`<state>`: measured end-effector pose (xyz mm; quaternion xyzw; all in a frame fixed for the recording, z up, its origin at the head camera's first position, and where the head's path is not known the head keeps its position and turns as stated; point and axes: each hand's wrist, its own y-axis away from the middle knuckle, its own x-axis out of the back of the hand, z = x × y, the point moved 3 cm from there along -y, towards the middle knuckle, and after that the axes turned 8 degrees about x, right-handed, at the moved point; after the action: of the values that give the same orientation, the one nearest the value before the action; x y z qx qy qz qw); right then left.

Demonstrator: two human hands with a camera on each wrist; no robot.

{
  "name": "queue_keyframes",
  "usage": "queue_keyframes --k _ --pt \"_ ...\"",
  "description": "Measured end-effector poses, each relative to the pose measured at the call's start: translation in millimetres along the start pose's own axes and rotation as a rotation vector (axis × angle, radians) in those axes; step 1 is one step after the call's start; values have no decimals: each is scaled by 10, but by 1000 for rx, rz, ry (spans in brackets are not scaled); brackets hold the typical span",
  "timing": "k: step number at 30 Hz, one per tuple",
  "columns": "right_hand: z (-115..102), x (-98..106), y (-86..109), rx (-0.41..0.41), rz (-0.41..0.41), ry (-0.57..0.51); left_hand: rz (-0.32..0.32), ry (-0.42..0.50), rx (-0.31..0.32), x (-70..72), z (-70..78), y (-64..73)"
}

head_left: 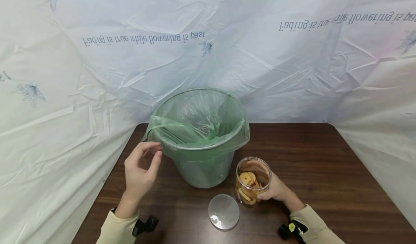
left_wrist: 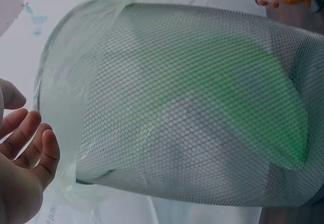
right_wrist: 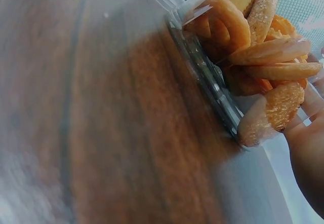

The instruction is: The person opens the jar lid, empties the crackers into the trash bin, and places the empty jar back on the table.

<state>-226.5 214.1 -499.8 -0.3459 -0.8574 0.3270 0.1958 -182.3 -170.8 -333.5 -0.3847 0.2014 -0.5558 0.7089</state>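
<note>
My right hand (head_left: 276, 188) grips a clear jar (head_left: 251, 181) from its right side, with ring-shaped cookies (head_left: 247, 179) inside. The jar has no lid on and its mouth faces up toward the head camera. In the right wrist view the cookies (right_wrist: 268, 57) show through the jar wall, close to the tabletop. My left hand (head_left: 139, 173) is raised at the front left rim of a mesh trash bin (head_left: 204, 171), fingers loosely bent, nothing between them. A thin green trash bag (head_left: 195, 150) lines the bin and folds out over its rim.
A round clear lid (head_left: 223, 212) lies flat on the dark wooden table (head_left: 308, 157), just left of the jar. White printed sheeting (head_left: 260, 67) hangs behind the table and along both sides.
</note>
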Motion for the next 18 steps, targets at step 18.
queue_keyframes --k 18 --pt "4 7 2 -7 -6 5 42 -58 70 -3 284 -188"
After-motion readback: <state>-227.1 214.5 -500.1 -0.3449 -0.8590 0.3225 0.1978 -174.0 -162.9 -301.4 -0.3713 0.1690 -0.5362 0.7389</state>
